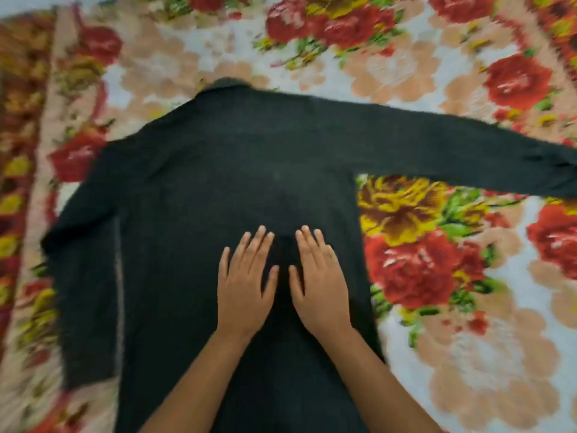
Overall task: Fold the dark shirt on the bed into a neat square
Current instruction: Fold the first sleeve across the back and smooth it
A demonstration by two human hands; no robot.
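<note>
Bed [452, 379] with a red-and-yellow flowered cover fills our head view, slightly blurred. We see the dark shirt [218, 170] spread flat on it, collar [228, 84] at the far end. One sleeve [468, 151] stretches out to the right, and the other sleeve [84, 292] lies down along the left side. Our left hand [243, 295] and right hand [321, 295] rest side by side on the shirt's middle, palms down, fingers [257, 245] straight and open, gripping nothing.

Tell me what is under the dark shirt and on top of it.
Under the dark shirt: the floral bedspread, visible around it, hidden beneath. On top: the left hand and right hand, pressed flat.
</note>
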